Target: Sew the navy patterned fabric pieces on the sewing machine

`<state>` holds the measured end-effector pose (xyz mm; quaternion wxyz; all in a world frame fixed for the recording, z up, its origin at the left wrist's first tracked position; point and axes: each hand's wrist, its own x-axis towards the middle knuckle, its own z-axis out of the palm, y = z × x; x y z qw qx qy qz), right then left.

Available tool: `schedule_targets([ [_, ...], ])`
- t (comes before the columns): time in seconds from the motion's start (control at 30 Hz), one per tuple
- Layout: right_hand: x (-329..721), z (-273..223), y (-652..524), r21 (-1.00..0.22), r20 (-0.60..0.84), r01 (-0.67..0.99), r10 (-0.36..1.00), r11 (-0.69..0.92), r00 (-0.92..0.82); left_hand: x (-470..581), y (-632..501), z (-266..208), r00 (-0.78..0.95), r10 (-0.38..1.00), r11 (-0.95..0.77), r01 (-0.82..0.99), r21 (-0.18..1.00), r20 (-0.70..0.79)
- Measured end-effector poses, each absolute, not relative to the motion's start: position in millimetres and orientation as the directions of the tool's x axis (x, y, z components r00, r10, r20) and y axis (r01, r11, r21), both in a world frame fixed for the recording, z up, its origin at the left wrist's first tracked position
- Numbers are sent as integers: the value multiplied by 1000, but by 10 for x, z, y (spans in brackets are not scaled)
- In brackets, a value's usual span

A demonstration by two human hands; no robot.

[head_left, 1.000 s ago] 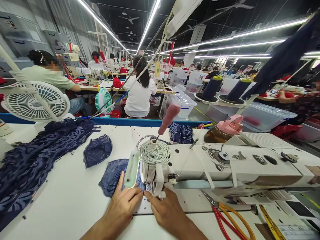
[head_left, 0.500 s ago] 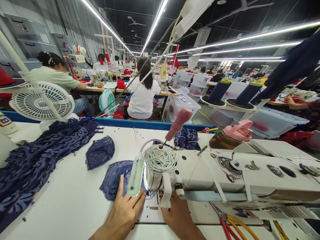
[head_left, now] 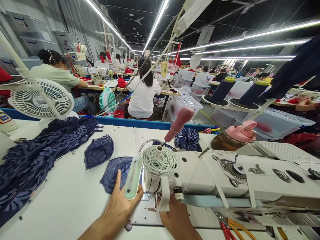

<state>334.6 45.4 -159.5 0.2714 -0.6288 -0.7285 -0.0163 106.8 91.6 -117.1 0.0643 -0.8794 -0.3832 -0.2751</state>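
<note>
Left hand (head_left: pixel 122 204): flat, fingers together and thumb out, on navy fabric (head_left: pixel 113 171) lying just left of the needle. Right hand (head_left: pixel 175 216): near side of sewing machine (head_left: pixel 225 176), fingers hidden, state untellable. Fabric pile (head_left: pixel 32 156) far left; scissors (head_left: pixel 232 228) near right

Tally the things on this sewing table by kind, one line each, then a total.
Sewing machine: 1
Small blue fabric pieces by the left hand: 2, one under it, one beyond
Long blue fabric pile: 1
Bundle of blue fabric behind the machine: 1
White fan: 1
Pink-lidded bottle: 1
Scissors: 1
Total: 8
</note>
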Motion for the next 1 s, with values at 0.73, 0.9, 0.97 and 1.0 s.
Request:
schedule_targets([
  [0.73,3359,-964,486,-297,608,812,756,502,-245,956,972,-885,654,646,-755,623,204,393],
  [0.9,3336,-959,480,-283,615,828,754,485,-232,962,978,-887,639,658,-748,613,254,398],
  [0.97,3328,-972,481,-276,625,835,749,475,-220,960,990,-937,643,647,-757,608,240,409],
  [1.0,3326,-980,483,-273,630,837,746,474,-217,959,997,-970,644,637,-764,604,230,425],
])
